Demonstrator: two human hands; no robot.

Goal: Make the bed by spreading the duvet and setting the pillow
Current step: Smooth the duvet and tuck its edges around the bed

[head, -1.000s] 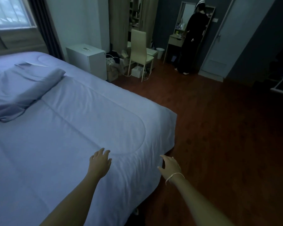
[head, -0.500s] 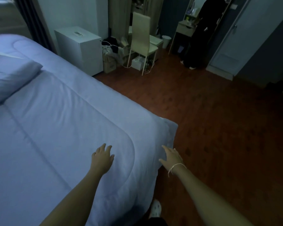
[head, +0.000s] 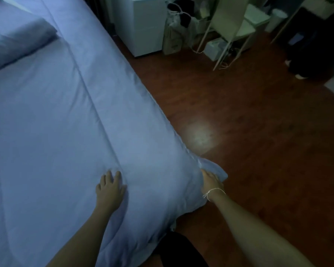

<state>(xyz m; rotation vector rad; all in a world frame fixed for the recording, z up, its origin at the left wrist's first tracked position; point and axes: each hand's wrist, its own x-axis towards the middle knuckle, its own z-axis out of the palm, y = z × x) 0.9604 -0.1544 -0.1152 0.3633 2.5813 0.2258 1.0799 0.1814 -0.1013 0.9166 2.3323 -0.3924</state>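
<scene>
Duvet [head: 69, 132] spread over bed, long axis running away from hands toward pillow [head: 17, 39] at far left end. Loose corner [head: 214, 170] hung off near right edge, over wood floor [head: 258, 132]. Right hand [head: 210, 180] nearer, touching that corner w/ fingers around fabric; cannot tell if properly clamped. Left hand [head: 110, 187] flat on top, fingers apart, holding nothing, just beside stitched seam. Probably next: pull corner down & outward to square it. Fabric soft, quilted, pale blue, few wrinkles. Floor hard, glossy.
</scene>
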